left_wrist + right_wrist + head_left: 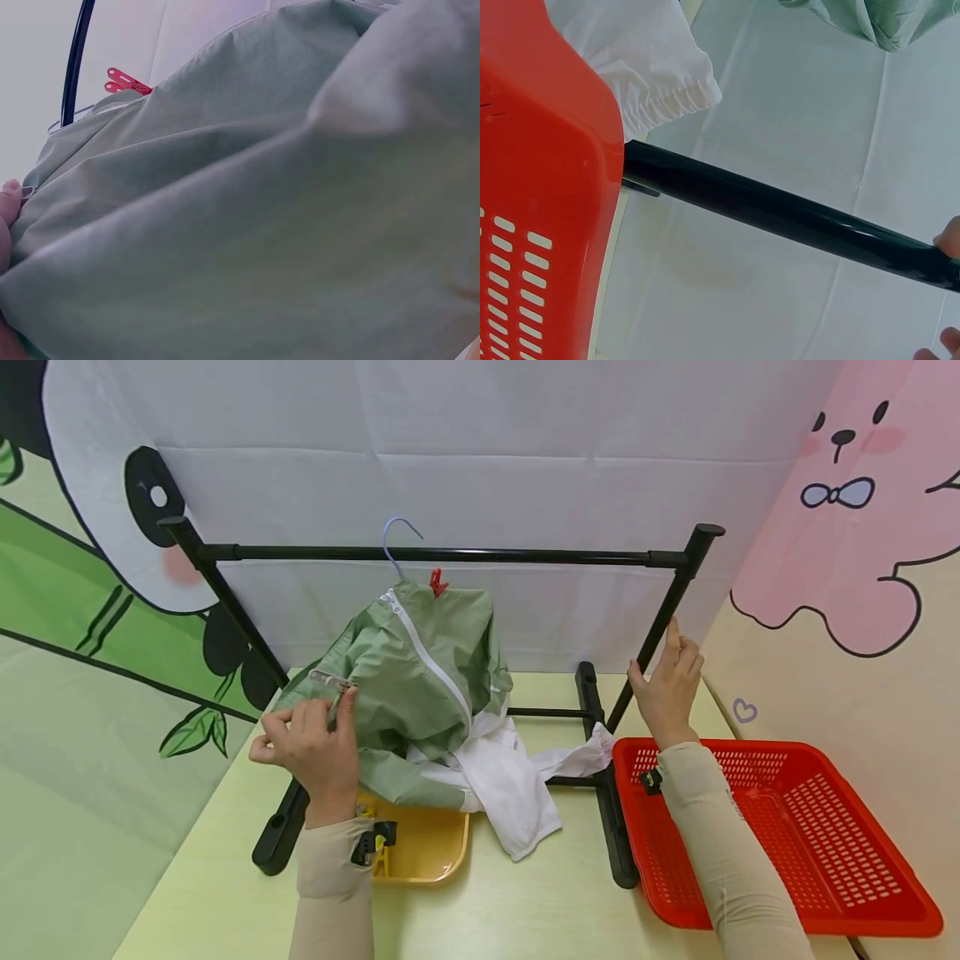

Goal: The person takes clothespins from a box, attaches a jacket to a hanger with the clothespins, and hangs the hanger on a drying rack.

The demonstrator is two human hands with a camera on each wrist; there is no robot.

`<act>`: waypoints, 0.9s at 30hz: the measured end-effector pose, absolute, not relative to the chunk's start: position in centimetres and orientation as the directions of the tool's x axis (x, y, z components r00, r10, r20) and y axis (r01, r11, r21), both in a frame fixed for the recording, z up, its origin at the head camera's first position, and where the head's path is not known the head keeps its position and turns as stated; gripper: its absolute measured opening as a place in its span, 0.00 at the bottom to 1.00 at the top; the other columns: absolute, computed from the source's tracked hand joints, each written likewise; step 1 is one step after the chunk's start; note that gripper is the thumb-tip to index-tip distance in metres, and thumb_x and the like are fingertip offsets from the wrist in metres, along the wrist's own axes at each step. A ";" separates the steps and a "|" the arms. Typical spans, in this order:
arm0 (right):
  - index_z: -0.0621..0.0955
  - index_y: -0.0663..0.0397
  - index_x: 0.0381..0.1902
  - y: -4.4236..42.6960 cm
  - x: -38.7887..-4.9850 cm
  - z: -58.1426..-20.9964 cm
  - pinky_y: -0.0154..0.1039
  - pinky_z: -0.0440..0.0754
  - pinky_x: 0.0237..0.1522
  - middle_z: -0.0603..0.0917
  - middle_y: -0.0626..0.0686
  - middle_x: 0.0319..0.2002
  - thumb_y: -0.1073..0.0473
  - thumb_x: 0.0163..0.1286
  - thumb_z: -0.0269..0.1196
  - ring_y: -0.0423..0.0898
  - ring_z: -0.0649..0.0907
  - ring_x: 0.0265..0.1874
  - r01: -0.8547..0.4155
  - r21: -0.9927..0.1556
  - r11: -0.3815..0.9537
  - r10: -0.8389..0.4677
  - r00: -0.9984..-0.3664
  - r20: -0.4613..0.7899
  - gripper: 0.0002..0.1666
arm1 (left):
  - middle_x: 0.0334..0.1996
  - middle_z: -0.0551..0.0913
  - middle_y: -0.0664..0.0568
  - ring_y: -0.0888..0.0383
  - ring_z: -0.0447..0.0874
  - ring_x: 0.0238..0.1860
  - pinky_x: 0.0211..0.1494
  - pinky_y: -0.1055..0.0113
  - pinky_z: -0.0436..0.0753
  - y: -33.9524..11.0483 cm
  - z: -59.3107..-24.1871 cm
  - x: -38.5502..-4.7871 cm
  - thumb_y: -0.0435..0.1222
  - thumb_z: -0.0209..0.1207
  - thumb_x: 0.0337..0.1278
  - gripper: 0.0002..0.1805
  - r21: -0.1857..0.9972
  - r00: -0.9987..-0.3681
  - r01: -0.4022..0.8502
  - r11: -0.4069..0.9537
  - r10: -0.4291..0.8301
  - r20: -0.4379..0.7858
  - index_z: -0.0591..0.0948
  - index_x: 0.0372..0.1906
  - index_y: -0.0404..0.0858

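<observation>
A green jacket (408, 677) with a white zip hangs from a light-blue hanger (396, 547) on the black rack (450, 555). One red clothespin (437, 582) sits near its collar. My left hand (311, 752) pinches the jacket at its left side, and the cloth is drawn taut toward the fingertips (9, 202). At the thumb tip is a small greyish clip-like piece (332, 680), whose kind I cannot tell. My right hand (671, 689) rests against the rack's right post (660, 627), thumb spread from the fingers. White cloth (506, 777) hangs below the jacket.
A red perforated basket (832, 827) stands at the right, close against the rack's foot (618, 835). Under the jacket is a yellow tray (427, 852) holding yellow clips. The pale table (525, 902) meets a cloth backdrop behind the rack.
</observation>
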State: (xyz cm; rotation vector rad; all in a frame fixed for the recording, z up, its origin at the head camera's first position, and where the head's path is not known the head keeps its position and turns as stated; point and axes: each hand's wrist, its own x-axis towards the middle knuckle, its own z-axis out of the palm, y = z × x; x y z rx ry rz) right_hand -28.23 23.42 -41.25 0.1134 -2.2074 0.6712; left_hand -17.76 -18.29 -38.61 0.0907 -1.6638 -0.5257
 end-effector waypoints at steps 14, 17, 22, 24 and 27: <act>0.53 0.56 0.74 23.4 -28.2 -41.4 0.59 0.66 0.51 0.65 0.72 0.56 0.61 0.66 0.66 0.68 0.66 0.53 -0.300 -0.423 0.855 0.140 -0.652 0.745 0.46 | 0.22 0.76 0.38 0.38 0.65 0.34 0.45 0.42 0.45 -18.3 -39.1 -17.8 0.51 0.64 0.60 0.26 0.392 -0.172 0.229 0.891 -0.359 0.917 0.77 0.23 0.30; 0.53 0.56 0.74 23.4 -28.2 -41.4 0.59 0.66 0.51 0.65 0.72 0.56 0.61 0.66 0.66 0.68 0.66 0.52 -0.303 -0.420 0.856 0.137 -0.650 0.748 0.47 | 0.22 0.76 0.38 0.38 0.65 0.34 0.45 0.43 0.45 -18.3 -39.2 -17.7 0.50 0.64 0.60 0.26 0.391 -0.175 0.224 0.893 -0.357 0.917 0.77 0.23 0.30; 0.53 0.57 0.75 23.5 -28.2 -41.4 0.59 0.66 0.51 0.64 0.73 0.56 0.60 0.67 0.65 0.68 0.65 0.52 -0.312 -0.412 0.856 0.123 -0.651 0.749 0.46 | 0.22 0.76 0.38 0.38 0.65 0.34 0.45 0.44 0.45 -18.3 -39.3 -17.7 0.50 0.65 0.60 0.25 0.388 -0.176 0.222 0.894 -0.355 0.918 0.77 0.23 0.30; 0.52 0.56 0.75 23.6 -28.2 -41.4 0.59 0.66 0.51 0.64 0.73 0.56 0.60 0.67 0.65 0.69 0.65 0.52 -0.316 -0.407 0.857 0.117 -0.650 0.751 0.46 | 0.22 0.76 0.38 0.38 0.64 0.34 0.45 0.44 0.45 -18.3 -39.4 -17.7 0.49 0.66 0.59 0.25 0.387 -0.177 0.225 0.894 -0.353 0.919 0.77 0.23 0.30; 0.52 0.57 0.75 23.6 -28.3 -41.4 0.60 0.66 0.50 0.64 0.73 0.56 0.60 0.68 0.65 0.69 0.65 0.52 -0.320 -0.397 0.860 0.109 -0.646 0.756 0.46 | 0.22 0.76 0.38 0.38 0.64 0.34 0.45 0.44 0.44 -18.3 -39.4 -17.6 0.47 0.67 0.58 0.24 0.385 -0.178 0.226 0.895 -0.351 0.919 0.77 0.23 0.30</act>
